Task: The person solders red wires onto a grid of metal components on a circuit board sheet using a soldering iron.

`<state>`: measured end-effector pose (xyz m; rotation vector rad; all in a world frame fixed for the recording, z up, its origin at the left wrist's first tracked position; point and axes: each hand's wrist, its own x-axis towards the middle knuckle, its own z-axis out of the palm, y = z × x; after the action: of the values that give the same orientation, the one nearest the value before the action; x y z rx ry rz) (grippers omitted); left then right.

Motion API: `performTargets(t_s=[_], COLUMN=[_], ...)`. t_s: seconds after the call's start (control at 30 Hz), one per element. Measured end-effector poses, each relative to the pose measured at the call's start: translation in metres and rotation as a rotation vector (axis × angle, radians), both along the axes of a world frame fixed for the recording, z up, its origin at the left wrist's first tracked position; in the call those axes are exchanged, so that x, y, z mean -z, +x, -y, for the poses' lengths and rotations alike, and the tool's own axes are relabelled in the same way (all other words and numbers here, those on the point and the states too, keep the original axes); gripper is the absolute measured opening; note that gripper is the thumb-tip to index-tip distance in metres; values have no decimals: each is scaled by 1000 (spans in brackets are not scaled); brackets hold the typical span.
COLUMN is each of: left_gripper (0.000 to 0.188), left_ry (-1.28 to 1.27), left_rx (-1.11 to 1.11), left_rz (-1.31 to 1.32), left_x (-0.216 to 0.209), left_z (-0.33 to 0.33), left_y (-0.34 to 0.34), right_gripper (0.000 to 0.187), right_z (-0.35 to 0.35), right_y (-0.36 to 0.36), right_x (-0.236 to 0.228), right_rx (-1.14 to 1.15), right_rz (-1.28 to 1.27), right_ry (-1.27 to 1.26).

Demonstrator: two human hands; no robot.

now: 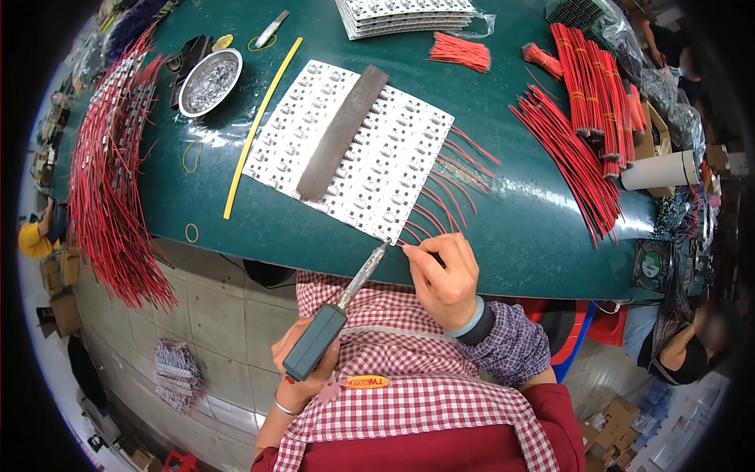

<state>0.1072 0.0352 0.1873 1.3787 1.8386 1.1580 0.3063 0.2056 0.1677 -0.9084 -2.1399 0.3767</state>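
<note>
My left hand [323, 373] is wrapped round the dark green handle of a soldering iron [316, 340]. The iron's tip touches or nearly touches the near corner of a white circuit board panel [405, 141], which carries rows of small components. Just right of that corner, my right hand [447, 275] pinches the end of a thin red wire [401, 243]. Several more red wires [446, 197] stick out from the panel's right edge. Lying across the panel is a flat dark bar [342, 134].
Bundles of red wire [586, 86] and loose red wires [570, 165] lie at right; a heap of wired boards [114, 165] hangs over the left edge. A metal bowl [210, 82], yellow strip [262, 130] and stacked panels [405, 17] lie on the green table [519, 259]. Other people sit nearby.
</note>
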Motion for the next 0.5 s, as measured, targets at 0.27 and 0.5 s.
performTargets(t_s=[0.27, 0.5], left_gripper=[22, 19], left_ry=[39, 78], left_rx=[61, 85], left_rz=[-37, -60], left_x=[-2, -4], left_z=[-8, -10], left_y=[0, 0], right_gripper=[29, 28], right_z=[0, 1], right_y=[0, -1], right_x=[-1, -1], right_rx=[-2, 1], right_rz=[21, 37], right_ry=[4, 4])
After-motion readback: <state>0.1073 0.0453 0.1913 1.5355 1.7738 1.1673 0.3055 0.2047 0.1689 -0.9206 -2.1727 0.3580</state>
